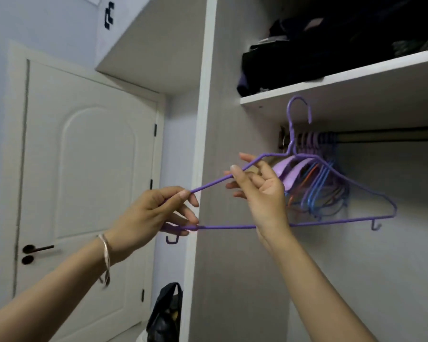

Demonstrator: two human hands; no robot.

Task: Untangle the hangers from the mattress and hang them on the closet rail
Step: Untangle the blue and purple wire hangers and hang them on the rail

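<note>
Purple hanger (227,227), gripped by left hand (153,213) and right hand (265,191), hook near shelf (344,79) edge.

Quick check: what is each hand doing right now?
Left hand: grips the purple hanger at its left corner.
Right hand: pinches the same hanger's sloping upper arm.

Coated wire, plastic, laminate and dull metal.
The hanger (232,227) is thin wire in a smooth purple coating with a faint sheen. The hung hangers (316,188) are mostly coated wire too, with a few broader ones in glossy lilac plastic. The rail (381,135) is dark, dull metal. The shelf (344,80) looks like smooth white laminate, and the side panel (232,107) is matt grey wood-grain. The clothes (307,58) are dark cloth. The door (84,156) is white and satin-smooth, its handle (37,248) matt black. The bracelet (106,253) is shiny and silvery, and the bag (166,314) is glossy black plastic.
</note>
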